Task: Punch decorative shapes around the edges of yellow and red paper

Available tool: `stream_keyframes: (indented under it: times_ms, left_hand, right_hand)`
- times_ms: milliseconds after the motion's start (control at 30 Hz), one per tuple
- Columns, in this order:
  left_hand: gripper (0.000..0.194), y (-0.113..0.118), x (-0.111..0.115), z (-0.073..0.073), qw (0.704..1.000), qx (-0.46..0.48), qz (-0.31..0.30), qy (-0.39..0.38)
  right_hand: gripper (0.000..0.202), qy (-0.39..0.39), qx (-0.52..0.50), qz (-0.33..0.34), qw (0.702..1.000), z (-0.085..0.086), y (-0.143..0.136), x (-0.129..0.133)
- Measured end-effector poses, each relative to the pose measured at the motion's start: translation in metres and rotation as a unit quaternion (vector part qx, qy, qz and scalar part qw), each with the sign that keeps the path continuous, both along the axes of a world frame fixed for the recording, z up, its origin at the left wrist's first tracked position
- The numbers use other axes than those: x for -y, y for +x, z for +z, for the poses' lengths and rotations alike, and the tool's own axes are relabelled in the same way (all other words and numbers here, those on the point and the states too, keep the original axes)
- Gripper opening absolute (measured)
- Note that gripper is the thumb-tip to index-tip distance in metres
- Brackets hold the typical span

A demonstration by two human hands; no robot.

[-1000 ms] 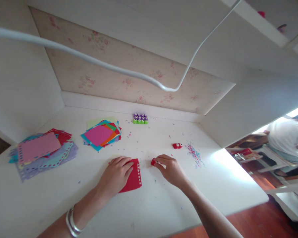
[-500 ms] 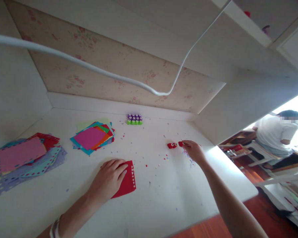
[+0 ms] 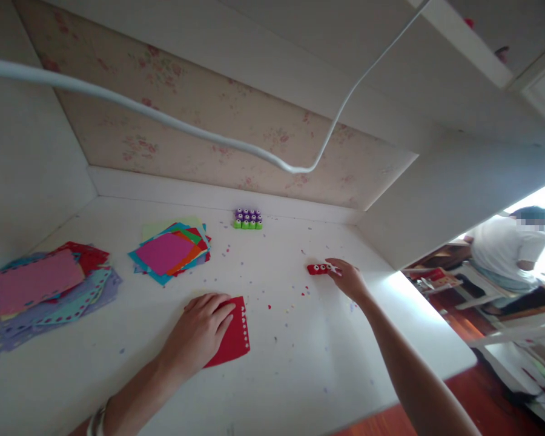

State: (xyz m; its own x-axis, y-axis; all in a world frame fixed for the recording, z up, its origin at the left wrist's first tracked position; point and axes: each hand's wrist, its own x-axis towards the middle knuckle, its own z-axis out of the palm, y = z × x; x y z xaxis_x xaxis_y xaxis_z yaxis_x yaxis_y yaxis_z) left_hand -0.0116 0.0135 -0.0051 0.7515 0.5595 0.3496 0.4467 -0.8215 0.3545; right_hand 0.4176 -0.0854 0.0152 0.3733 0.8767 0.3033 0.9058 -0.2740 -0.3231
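My left hand (image 3: 198, 330) lies flat, fingers spread, on a red paper sheet (image 3: 235, 340) with a row of punched holes along its right edge. It rests on the white desk (image 3: 300, 369). My right hand (image 3: 349, 280) reaches to the far right of the desk. Its fingertips pinch the right end of a short row of small red punches (image 3: 318, 269), which sit side by side on the desk.
Punched pastel sheets (image 3: 40, 290) are piled at the left, with coloured paper squares (image 3: 170, 251) behind them. Purple and green mini punches (image 3: 247, 218) stand by the back wall. Confetti bits (image 3: 295, 297) are scattered about. A white cable (image 3: 209, 136) hangs overhead. Another person (image 3: 504, 254) sits beyond the desk's right edge.
My right hand carried a small red punch from beside the red sheet to the far right and set it against the other red punches. My left hand stayed on the sheet.
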Motion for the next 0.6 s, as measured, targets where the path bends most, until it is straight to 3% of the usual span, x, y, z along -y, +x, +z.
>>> stream_keyframes:
  times_ms: [133,233,333,467,600]
  left_hand:
    - [0.026,0.000,0.001,0.001,1.000,0.002,-0.001,-0.006]
    - [0.025,0.001,0.003,0.001,1.000,-0.003,0.002,-0.016]
    - [0.026,0.001,0.005,0.003,1.000,-0.005,0.016,-0.026]
    - [0.031,-0.002,0.006,0.010,0.998,-0.019,0.049,-0.021]
    - [0.031,-0.006,0.005,0.015,0.995,-0.042,0.090,-0.011]
  right_hand:
    - [0.031,0.047,0.015,-0.015,0.999,0.014,-0.019,-0.011]
    - [0.034,0.067,0.023,-0.019,0.997,0.020,-0.043,-0.036]
    - [0.039,0.044,0.016,0.011,0.999,0.015,-0.070,-0.075]
    - [0.029,0.002,-0.005,0.076,0.997,-0.001,-0.101,-0.135]
    - [0.046,-0.018,-0.009,0.107,0.994,-0.009,-0.121,-0.189]
